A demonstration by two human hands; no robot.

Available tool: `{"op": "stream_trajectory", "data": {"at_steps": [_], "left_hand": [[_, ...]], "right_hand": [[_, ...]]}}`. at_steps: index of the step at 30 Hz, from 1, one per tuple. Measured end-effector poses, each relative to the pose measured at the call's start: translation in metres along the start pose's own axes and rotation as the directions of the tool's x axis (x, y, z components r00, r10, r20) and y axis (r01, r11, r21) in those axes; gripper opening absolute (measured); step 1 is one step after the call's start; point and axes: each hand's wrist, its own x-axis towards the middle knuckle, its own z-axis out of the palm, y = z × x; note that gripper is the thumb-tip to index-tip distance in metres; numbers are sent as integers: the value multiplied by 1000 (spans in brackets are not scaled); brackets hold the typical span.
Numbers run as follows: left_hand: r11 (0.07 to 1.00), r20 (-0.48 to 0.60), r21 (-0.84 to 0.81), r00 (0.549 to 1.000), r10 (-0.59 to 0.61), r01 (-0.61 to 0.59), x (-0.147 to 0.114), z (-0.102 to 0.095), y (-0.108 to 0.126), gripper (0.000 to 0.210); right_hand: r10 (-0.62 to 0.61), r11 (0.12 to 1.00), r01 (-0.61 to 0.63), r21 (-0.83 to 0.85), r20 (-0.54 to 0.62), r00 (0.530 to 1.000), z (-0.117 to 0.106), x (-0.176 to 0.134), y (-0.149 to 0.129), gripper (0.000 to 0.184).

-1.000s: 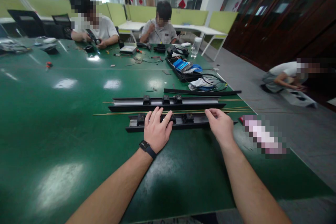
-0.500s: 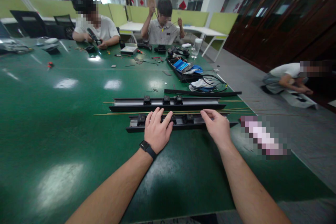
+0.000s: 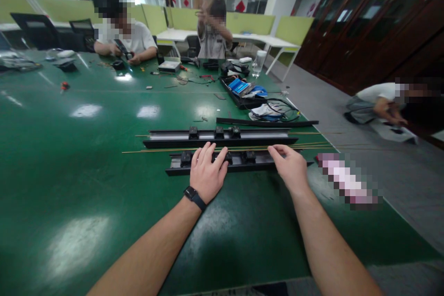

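Note:
My left hand, with a dark watch at the wrist, lies palm down over the near black rail. Its fingers are spread across a black block on that rail and reach the thin brass-coloured rods behind it. Thumb and forefinger of my right hand are pinched together on one of these rods, above the rail's right part. Black blocks sit along the near rail. Parallel behind the rods lies a second black rail with three black blocks, one of them at its middle.
Beyond the rails lie a black strip, a bundle of gloves and cable and a black tray with blue packets. A pixelated pink item is near the table's right edge. Two people sit across the green table; another crouches at right.
My right hand has shifted slightly to the right, still pinched at the rod. My left hand stays put. The person across has raised and crossed their arms.

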Motion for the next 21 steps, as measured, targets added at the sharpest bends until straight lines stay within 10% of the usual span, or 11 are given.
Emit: {"op": "stream_trajectory", "data": {"at_steps": [21], "left_hand": [[1000,-8,-10,1000,2,-3,0,0,0,43]], "right_hand": [[-16,999,14,43,46,999,1,-6,-11,37]]}}
